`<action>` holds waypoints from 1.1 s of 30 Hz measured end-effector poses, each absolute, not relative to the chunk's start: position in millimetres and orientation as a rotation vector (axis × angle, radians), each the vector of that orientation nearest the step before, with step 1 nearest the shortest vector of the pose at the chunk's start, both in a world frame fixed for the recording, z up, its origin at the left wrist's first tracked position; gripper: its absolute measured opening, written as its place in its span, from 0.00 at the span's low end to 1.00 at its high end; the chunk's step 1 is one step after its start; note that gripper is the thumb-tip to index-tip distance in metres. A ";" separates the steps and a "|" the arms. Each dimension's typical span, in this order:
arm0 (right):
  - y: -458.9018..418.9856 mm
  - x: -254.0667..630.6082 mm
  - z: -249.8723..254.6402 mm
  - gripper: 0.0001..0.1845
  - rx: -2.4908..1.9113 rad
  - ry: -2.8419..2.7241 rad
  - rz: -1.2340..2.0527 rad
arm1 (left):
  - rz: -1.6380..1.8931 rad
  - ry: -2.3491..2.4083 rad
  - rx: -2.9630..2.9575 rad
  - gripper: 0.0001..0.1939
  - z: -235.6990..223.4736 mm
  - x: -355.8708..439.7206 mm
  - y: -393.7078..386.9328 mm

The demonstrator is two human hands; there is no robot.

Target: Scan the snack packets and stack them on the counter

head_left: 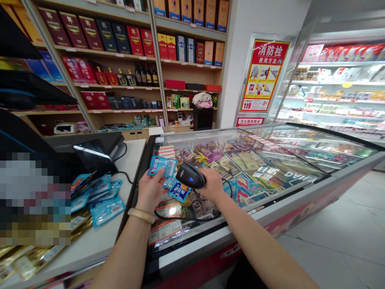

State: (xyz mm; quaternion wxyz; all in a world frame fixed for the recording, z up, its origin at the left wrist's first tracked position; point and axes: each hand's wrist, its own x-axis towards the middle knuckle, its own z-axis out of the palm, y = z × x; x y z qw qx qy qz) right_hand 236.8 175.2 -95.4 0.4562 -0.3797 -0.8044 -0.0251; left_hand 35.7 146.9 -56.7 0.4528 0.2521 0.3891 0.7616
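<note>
Between thumb and fingers, my left hand pinches a small light-blue snack packet above the glass lid of a chest freezer. My right hand is wrapped round a black barcode scanner, whose head points left at the packet, close to it. A blue light shows on top of the scanner, and its black cable loops over the glass. Just below the scanner, more blue packets are visible; I cannot tell whether they lie on the glass or under it.
On the white counter at left lie several blue packets and gold packets, near a dark tablet-like screen. Shelves of boxed bottles stand behind. A lit display fridge is at right. Part of the left side is pixelated.
</note>
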 end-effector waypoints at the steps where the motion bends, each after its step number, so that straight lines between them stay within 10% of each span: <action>1: 176.0 237.2 -96.3 0.14 -0.936 -1.987 -0.062 | 1.876 0.961 0.640 0.24 -57.6 35.7 147.1; 14: 177.3 249.2 -104.1 0.13 -0.827 -1.841 -0.108 | 2.199 1.844 1.240 0.31 -23.9 -36.1 108.1; 19: 177.8 250.5 -104.5 0.13 -0.784 -1.862 -0.141 | 1.849 2.416 1.650 0.17 7.1 -124.6 79.9; 25: 176.6 250.1 -104.9 0.12 -0.795 -1.832 -0.152 | 1.264 2.458 1.847 0.16 -10.5 -172.5 93.7; 33: 176.1 250.2 -102.8 0.12 -0.803 -1.769 -0.179 | 1.495 2.394 2.280 0.30 -13.7 -125.1 83.6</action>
